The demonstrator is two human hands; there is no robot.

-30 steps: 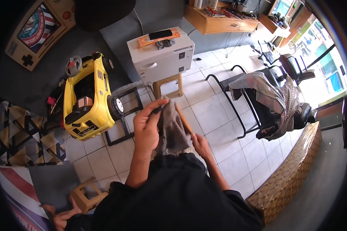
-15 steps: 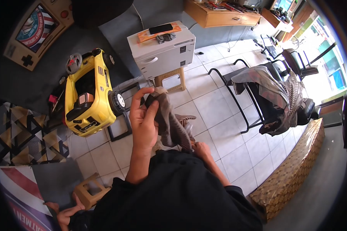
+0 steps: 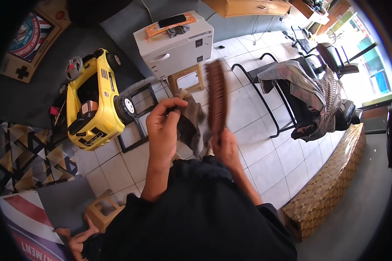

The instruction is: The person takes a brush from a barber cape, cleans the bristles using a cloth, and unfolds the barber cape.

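Pinching a grey-brown cloth (image 3: 198, 114) near its upper end with the left hand (image 3: 162, 126), thumb and forefinger pressed together on it. Letting it hang in front of the black shirt (image 3: 204, 217), above the tiled floor (image 3: 261, 135). Showing something dark between those fingertips too, not clear what. Grasping a brown brush (image 3: 216, 95) by its lower end in the right hand (image 3: 225, 148), grip wrapped round, fingers curled. Holding the brush roughly upright, bristles toward the cloth, a bit blurred. Just beside the cloth; cannot tell if touching.

Ahead: white cabinet (image 3: 174, 56) on a woven stool (image 3: 185, 71), with an orange packet (image 3: 153, 30), black phone (image 3: 172, 20) and small grey cloth (image 3: 178, 30) on top. Beyond, wooden desk (image 3: 244, 8), partly cut off. Left: yellow toy car (image 3: 101, 130) near a black frame (image 3: 135, 145). Right: black chair (image 3: 287, 98), patterned fabric (image 3: 287, 76) draped over. Lower right: long woven-pattern bench (image 3: 326, 187). Lower left: another person's bare legs (image 3: 80, 240) beside a tan stool (image 3: 96, 214).
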